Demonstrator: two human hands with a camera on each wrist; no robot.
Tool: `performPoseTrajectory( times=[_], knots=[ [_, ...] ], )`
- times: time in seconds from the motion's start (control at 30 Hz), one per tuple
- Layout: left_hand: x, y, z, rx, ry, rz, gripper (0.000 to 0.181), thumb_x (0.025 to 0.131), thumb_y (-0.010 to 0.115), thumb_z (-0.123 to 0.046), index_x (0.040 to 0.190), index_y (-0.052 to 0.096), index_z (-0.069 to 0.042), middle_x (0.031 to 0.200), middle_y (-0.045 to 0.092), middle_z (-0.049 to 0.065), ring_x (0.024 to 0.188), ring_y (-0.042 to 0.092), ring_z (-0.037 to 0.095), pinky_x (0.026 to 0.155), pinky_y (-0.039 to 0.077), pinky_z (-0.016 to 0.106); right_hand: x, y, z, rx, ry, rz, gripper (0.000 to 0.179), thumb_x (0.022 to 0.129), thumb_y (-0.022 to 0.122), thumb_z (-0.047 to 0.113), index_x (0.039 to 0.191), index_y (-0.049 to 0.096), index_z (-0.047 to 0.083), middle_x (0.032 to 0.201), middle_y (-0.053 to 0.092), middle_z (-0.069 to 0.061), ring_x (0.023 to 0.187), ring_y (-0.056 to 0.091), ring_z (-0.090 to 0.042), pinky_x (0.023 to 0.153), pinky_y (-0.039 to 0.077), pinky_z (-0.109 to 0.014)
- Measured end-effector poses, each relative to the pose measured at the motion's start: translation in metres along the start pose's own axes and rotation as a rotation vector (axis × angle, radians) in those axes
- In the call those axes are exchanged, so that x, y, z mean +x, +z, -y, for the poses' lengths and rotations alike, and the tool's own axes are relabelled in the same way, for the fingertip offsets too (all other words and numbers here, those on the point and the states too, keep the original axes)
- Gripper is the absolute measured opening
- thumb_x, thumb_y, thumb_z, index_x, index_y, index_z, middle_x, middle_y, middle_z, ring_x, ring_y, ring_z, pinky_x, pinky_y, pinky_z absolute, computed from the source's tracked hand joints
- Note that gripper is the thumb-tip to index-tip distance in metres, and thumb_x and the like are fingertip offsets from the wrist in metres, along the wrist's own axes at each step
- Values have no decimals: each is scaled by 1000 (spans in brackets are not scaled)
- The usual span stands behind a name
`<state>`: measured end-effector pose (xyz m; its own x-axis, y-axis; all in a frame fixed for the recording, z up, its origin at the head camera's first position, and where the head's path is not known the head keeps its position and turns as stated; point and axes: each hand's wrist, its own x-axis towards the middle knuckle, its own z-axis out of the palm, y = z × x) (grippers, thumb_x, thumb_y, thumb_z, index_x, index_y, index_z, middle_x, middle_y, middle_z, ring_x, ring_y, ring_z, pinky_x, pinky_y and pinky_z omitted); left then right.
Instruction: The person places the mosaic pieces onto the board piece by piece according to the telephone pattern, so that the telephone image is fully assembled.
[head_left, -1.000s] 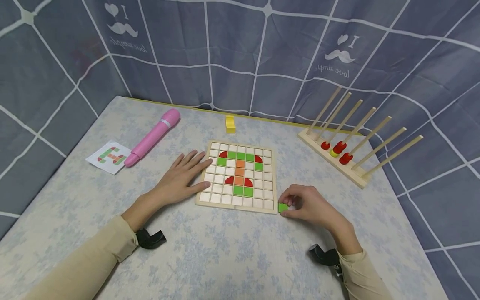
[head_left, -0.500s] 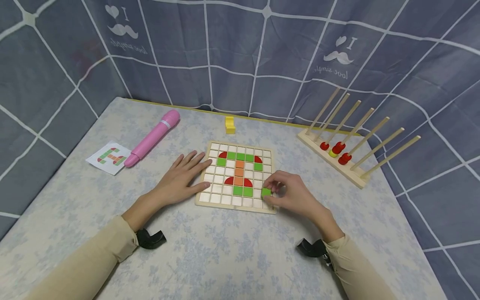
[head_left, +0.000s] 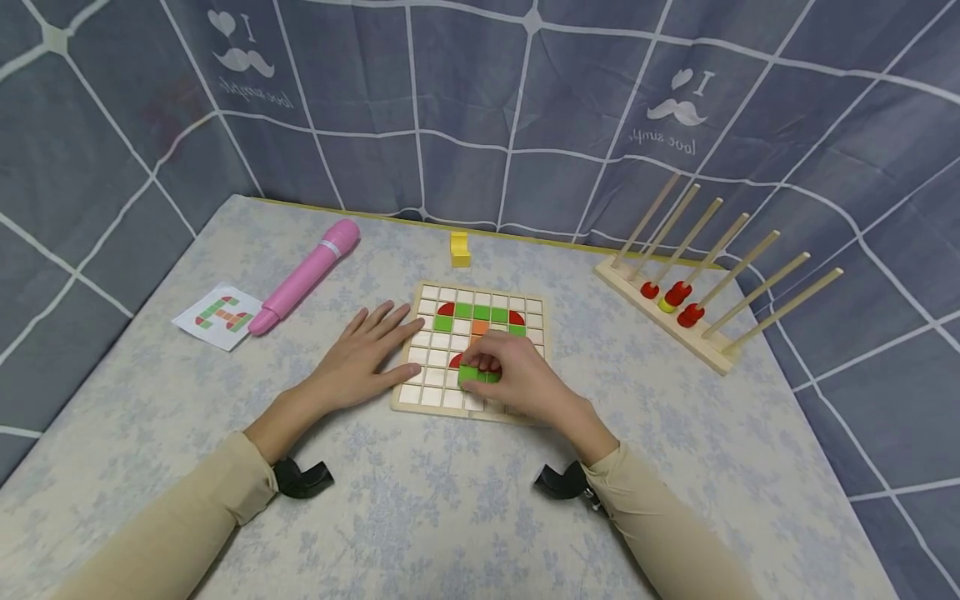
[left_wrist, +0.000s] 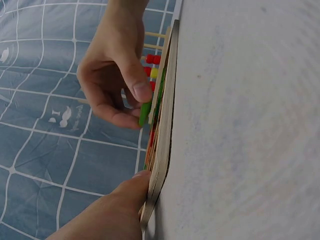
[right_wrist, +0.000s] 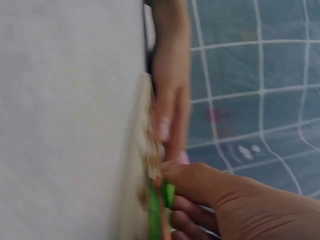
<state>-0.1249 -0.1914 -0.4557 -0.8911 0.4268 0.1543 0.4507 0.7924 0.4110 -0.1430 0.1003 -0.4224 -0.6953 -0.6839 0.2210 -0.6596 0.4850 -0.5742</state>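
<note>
Flat on the table lies a wooden grid board (head_left: 432, 396), holding red quarter-round, green square and orange square tiles. My left hand (head_left: 358, 360) rests with straight, spread fingers along the board's left edge, its fingertips and thumb touching the rim. Between thumb and fingers, my right hand (head_left: 521, 377) pinches a green square tile (head_left: 468, 376) over the lower middle of the grid. In the left wrist view this green tile (left_wrist: 145, 114) appears slightly above the board surface. The right hand hides some of the lower tiles and part of the orange column.
A picture card (head_left: 219, 317) with a matching-looking pattern lies at the left, beside a pink marker-shaped case (head_left: 303, 277). Behind the board stands a small yellow block (head_left: 460, 251). To the right is a wooden peg rack (head_left: 660, 315) with red and yellow beads. A tiled-pattern curtain (head_left: 465, 100) surrounds the table.
My right hand has carried the green tile from beside the board's lower right corner leftward over the grid to its lower middle. The left hand has stayed in place.
</note>
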Motion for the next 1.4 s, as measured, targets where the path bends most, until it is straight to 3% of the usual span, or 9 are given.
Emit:
performPoseTrajectory(
  times=[0.27,0.73,0.83,0.93,1.03,1.13,1.4],
  knots=[
    [0,0,1,7,2,4,75,102,65,-47,165,38,-17,174,27,15,163,15,40,131,6,62,1,22,-3,10,-73,-60,21,90,87,20,108,79,13,102,71,1,90,65,-13,78,55,-28],
    [0,-1,-2,-7,4,-9,73,103,65,-46,165,39,-18,174,28,15,163,15,40,131,7,62,-5,23,-14,50,-69,-219,21,87,90,25,104,81,16,98,73,3,88,63,-13,74,53,-30],
    [0,-1,-2,-10,2,-7,73,103,65,-46,165,39,-18,174,28,15,163,15,39,131,7,62,-5,21,-17,52,-20,-289,23,89,88,23,108,81,12,103,74,-2,91,66,-17,76,56,-33],
    [0,-3,-3,-11,0,-2,73,102,65,-45,165,39,-18,174,27,15,163,15,39,131,6,62,-5,18,-23,19,97,-335,34,92,85,24,121,77,8,112,73,-8,100,65,-23,84,55,-39],
    [0,-4,-3,-12,-4,2,74,102,66,-44,165,39,-17,174,27,15,163,14,39,132,6,61,-5,16,-28,-5,178,-314,49,94,83,29,136,70,7,128,70,-11,116,61,-27,96,52,-46],
    [0,-4,-2,-8,-7,8,74,102,66,-44,166,38,-18,174,26,14,164,14,39,132,5,61,-4,15,-29,1,187,-276,54,94,82,32,141,67,8,136,68,-10,124,58,-28,100,51,-48],
    [-1,-2,-1,-18,10,-16,73,102,66,-44,164,40,-16,173,29,16,163,16,41,131,8,63,-11,14,-14,-55,164,-256,39,93,83,31,123,76,7,129,74,-7,116,60,-26,92,52,-45]
  ],
)
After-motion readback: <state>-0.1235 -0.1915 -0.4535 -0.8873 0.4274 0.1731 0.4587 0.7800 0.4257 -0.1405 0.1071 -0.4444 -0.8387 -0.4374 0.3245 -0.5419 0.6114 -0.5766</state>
